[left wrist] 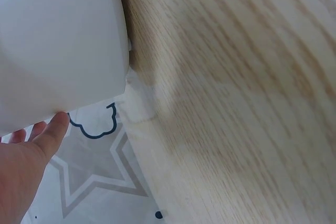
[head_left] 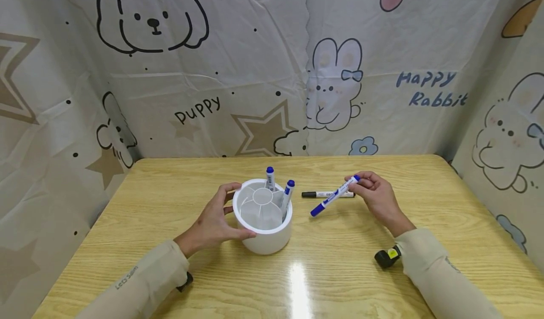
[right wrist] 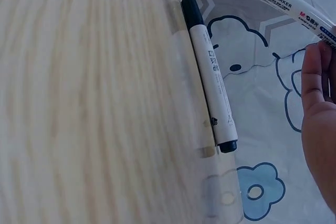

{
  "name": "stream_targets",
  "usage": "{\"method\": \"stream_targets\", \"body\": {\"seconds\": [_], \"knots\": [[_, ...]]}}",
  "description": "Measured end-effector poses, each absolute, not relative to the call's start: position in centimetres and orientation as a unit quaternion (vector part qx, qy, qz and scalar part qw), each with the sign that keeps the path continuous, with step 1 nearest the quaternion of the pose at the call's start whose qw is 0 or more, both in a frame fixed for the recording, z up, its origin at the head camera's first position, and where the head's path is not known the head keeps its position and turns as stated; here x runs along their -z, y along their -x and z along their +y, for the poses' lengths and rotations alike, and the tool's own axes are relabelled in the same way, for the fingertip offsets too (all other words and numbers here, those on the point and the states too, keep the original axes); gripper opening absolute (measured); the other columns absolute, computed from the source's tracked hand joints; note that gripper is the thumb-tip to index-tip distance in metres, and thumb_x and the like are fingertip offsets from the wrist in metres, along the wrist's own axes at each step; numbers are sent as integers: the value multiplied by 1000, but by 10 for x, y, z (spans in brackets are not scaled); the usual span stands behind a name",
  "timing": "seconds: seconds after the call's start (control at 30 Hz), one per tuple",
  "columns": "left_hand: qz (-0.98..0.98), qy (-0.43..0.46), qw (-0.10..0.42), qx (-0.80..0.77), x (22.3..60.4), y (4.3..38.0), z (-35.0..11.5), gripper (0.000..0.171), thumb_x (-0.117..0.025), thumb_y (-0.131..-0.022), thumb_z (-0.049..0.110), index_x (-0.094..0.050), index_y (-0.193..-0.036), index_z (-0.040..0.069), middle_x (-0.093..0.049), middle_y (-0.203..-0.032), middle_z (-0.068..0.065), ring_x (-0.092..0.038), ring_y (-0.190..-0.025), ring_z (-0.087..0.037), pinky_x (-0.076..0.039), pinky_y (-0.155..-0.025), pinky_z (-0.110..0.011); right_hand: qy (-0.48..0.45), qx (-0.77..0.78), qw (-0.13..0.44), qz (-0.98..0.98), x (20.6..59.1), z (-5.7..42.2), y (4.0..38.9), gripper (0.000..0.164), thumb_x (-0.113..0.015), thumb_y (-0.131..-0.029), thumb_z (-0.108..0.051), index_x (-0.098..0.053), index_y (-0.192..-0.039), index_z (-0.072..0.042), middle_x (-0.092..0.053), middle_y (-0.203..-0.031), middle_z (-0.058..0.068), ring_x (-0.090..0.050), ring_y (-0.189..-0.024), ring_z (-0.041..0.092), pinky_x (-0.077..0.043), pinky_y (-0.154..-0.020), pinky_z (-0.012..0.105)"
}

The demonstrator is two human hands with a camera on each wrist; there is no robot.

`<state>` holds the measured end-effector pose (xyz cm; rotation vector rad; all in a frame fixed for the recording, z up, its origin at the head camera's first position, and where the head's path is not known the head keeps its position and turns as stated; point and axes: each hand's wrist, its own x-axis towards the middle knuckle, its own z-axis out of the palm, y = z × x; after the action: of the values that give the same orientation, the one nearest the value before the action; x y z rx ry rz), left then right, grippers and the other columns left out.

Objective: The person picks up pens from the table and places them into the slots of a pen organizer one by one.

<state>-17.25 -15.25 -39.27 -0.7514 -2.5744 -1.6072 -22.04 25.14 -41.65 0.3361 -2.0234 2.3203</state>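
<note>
A round white pen holder (head_left: 265,241) with several compartments stands on the table, and my left hand (head_left: 216,217) grips its left side, thumb at the front rim. Two blue-capped whiteboard markers (head_left: 270,179) stand in it at the back and right. To the right, my right hand (head_left: 376,198) pinches a blue whiteboard marker (head_left: 333,197) by its end, tilted with the cap down-left. Behind it a black marker (head_left: 310,194) lies on the table; the right wrist view shows its whole white barrel (right wrist: 214,82). In the left wrist view the holder's wall (left wrist: 63,40) hides most of the fingers.
The wooden table (head_left: 340,281) reaches back to a hanging cloth (head_left: 255,73) printed with cartoon animals and stars. More cloth hangs at both sides. A dark wrist device (head_left: 386,257) sits at the right cuff.
</note>
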Motion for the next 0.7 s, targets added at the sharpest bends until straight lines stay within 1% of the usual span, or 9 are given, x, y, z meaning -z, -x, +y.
{"method": "stream_targets", "body": {"seconds": [0.1,0.2,0.5,0.7], "knots": [[-825,239,8,513,393,172,-153,105,-97,-62,13,-32,-144,2,-44,-144,-17,-47,-130,-38,-49,-102,-47,-124,-779,30,-614,415,250,221,20,-61,-93,11,-61,-102,-6,-75,-102,2,-70,-95,9,-55,-85,19],[-823,239,9,515,393,172,-153,106,-97,-62,13,-32,-144,1,-44,-143,-17,-48,-130,-37,-49,-102,-45,-136,-797,38,-588,414,247,222,23,-60,-93,13,-64,-101,-8,-75,-100,2,-71,-96,10,-55,-86,21],[-820,244,12,518,394,172,-155,103,-96,-63,11,-33,-143,1,-44,-143,-18,-47,-131,-38,-50,-101,-44,-137,-817,51,-558,405,243,219,21,-61,-93,11,-66,-101,-7,-75,-100,6,-71,-96,13,-54,-89,23],[-814,260,23,519,396,171,-156,99,-94,-64,7,-33,-142,-3,-44,-142,-22,-48,-130,-42,-51,-99,-45,-144,-827,52,-541,402,241,218,22,-59,-94,13,-66,-101,-6,-75,-102,7,-72,-93,14,-55,-88,25]]}}
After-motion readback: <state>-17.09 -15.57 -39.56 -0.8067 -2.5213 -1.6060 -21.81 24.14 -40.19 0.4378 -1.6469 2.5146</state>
